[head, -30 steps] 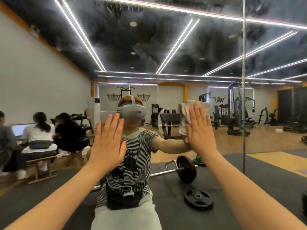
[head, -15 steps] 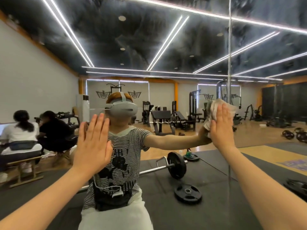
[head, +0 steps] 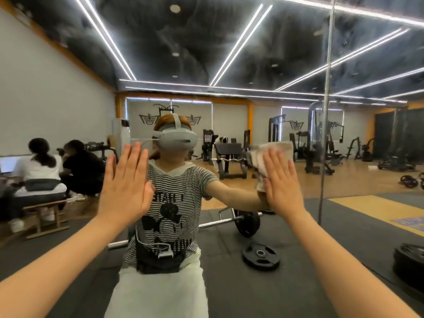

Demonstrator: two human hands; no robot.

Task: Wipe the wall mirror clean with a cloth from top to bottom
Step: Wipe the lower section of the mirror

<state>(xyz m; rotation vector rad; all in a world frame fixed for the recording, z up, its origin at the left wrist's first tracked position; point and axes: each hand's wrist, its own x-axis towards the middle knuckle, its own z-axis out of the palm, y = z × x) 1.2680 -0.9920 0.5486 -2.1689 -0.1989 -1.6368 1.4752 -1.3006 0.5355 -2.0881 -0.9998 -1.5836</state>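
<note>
Right hand (head: pixel 283 184), fingers flat, presses the cloth (head: pixel 267 154) on the mirror (head: pixel 229 53) at mid-height; left hand (head: pixel 125 187) braces flat (holding nothing); lower glass probably remains.

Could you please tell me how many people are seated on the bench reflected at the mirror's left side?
2: one in a white top and one in a black top beside them on the wooden bench; others may be cropped out.
</note>
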